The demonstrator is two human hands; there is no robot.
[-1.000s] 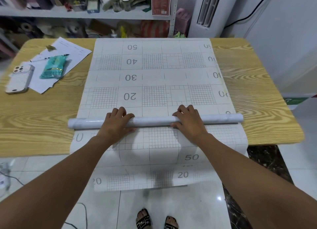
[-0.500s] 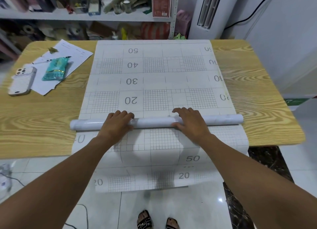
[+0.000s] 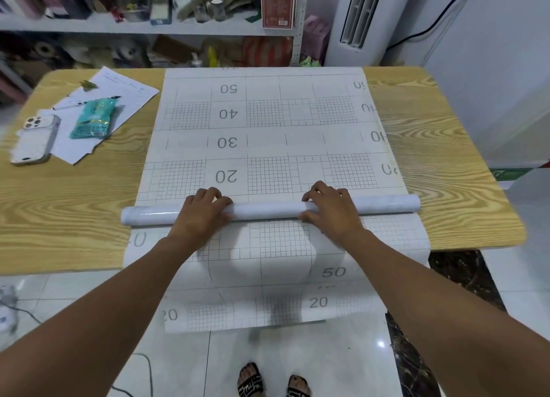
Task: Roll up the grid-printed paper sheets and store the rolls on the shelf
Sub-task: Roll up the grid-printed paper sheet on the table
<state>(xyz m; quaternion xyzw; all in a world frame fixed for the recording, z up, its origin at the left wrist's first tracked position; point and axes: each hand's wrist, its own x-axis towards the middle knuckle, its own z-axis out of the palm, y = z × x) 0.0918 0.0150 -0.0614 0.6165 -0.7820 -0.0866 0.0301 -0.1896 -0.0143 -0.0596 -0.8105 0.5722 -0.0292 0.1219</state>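
Both hands lie on the roll (image 3: 268, 210): the left hand (image 3: 205, 213) and the right hand (image 3: 333, 213) each curl their fingers over its top, thumbs tucked against its near side, well apart from each other

The roll lies crosswise on the wooden table (image 3: 74, 212). Beyond the roll a grid-printed sheet (image 3: 268, 141) stretches flat, its bands marked 20, 30, 40 and 50 all uncovered. So I'd judge the rolling barely a third done, with the storing not begun. On the near side of the roll a lower sheet (image 3: 282, 248) spreads under it and hangs off the table's edge; whether that is one layer or two I cannot tell

Counted: two hands, one roll, at least two sheets. Far to the left of the roll sit one phone (image 3: 35, 138), one teal packet (image 3: 95, 118) and some loose white papers (image 3: 131, 94). Well beyond the roll stands the cluttered shelf (image 3: 119, 25); any stored rolls there are too blurred to make out
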